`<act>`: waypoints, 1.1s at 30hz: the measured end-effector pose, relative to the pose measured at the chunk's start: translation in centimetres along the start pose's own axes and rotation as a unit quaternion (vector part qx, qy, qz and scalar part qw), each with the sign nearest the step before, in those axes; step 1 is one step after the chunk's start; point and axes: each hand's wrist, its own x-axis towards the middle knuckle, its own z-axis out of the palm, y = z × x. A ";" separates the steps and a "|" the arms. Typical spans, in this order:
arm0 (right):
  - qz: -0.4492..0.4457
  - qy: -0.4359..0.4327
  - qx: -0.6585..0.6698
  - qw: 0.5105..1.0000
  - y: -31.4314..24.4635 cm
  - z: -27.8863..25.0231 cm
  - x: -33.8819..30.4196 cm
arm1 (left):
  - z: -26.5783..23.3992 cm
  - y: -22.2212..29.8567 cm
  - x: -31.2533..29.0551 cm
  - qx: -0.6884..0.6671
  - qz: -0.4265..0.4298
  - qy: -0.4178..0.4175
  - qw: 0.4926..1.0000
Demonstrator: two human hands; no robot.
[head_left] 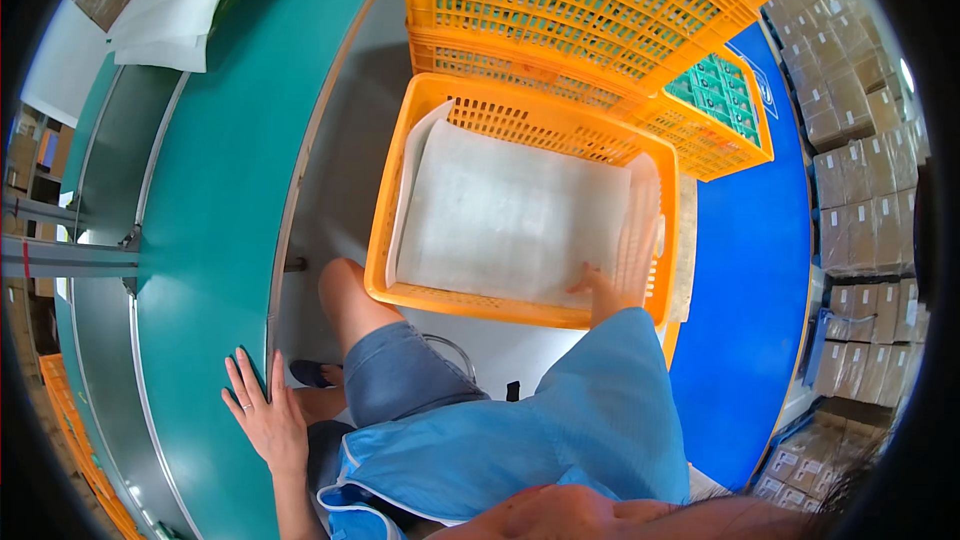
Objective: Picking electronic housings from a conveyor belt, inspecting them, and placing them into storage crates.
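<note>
An orange plastic crate (378,258) with slotted walls stands in front of me. White foam-like sheets (510,210) line it; one lies over the bottom and others rise along its left and right sides. My right hand (594,288) reaches over the near right rim into the crate. Its fingers stretch toward the sheet at the bottom, and nothing shows in them; whether they touch the sheet is hard to make out. On my left, my left hand (268,422) rests flat at the edge of a green work surface (210,200), fingers spread, holding nothing.
More orange crates (570,0) are stacked just beyond. One farther right holds green trays (718,98) with small parts. A blue surface (745,280) runs along the right, with stacked cardboard boxes (850,170) behind it. White sheeting (180,10) hangs at the upper left.
</note>
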 end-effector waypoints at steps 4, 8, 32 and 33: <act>-0.031 -0.102 -0.116 0.988 -8.7 -1.1 -5.8 | -0.4 -1.0 -1.4 0.050 -0.022 -0.016 0.998; -0.079 0.176 -0.042 0.980 -6.6 -0.6 1.8 | 0.4 -0.2 0.3 -0.009 -0.001 -0.009 1.000; -0.316 0.153 -0.078 0.933 -38.2 -5.3 -9.6 | 1.4 -2.1 -0.7 -0.025 0.026 -0.038 0.999; -0.330 0.167 -0.054 0.927 -37.8 -5.2 -9.9 | 1.4 -2.1 -0.7 -0.029 0.029 -0.040 0.998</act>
